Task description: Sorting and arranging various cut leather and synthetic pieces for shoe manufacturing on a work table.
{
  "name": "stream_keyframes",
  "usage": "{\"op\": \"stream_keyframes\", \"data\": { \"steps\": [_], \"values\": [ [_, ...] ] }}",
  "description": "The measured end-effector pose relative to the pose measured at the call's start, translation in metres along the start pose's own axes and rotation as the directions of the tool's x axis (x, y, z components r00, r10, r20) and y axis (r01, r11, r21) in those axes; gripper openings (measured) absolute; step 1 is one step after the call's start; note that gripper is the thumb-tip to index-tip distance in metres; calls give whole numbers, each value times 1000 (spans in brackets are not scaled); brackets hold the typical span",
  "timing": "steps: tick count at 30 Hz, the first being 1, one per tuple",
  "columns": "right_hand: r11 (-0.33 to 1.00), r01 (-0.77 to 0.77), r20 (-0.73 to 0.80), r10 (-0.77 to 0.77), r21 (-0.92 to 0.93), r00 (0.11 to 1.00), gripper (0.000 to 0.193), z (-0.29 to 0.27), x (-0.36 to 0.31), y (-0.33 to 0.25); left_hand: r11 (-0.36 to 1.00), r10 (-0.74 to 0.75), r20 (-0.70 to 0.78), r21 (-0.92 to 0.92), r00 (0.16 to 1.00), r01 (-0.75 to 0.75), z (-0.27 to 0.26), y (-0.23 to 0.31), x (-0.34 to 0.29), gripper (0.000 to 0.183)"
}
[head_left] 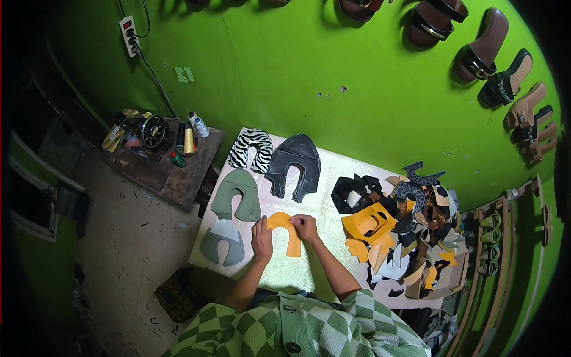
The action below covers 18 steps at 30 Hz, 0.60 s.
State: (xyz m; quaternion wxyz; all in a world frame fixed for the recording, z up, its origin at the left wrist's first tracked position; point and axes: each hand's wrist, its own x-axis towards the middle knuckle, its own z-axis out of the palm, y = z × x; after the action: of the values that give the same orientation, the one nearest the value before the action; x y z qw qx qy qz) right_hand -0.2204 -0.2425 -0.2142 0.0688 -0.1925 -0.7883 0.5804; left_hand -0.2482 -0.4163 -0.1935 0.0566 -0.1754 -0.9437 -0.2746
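A yellow-orange U-shaped shoe upper piece lies near the table's front edge, curved end away from me. My left hand grips its left side, thumb along the edge, and hides that leg. With fingertips pinched together, my right hand holds its upper right edge. Left of my hands are a grey-green upper piece and an olive green one. Farther back lie a zebra-striped upper piece and a larger black one.
Mixed leather scraps heap on the right of the pale table, beside a cardboard box. At left, a sewing machine and thread spools stand on a dark wooden table. Sandals hang on the green wall.
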Motion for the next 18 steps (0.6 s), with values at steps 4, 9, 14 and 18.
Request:
{"op": "stream_keyframes", "data": {
  "steps": [4,9,14,18],
  "values": [
    [999,-7,2,7,-32,1000,10,0,-1,-2,988,155,-9,26,988,-154,-4,-3,-3,46],
    [996,-2,-29,-1,-89,1000,10,1,-5,-8,970,230,26,81,973,-231,-2,-7,-7,43],
    [994,68,-87,-76,-89,993,9,5,-9,-11,962,210,125,151,970,-227,11,-16,-10,45],
    [945,132,-102,-169,-298,980,15,0,-2,-10,928,254,144,242,957,-282,11,-7,-13,47]
  ]
}}
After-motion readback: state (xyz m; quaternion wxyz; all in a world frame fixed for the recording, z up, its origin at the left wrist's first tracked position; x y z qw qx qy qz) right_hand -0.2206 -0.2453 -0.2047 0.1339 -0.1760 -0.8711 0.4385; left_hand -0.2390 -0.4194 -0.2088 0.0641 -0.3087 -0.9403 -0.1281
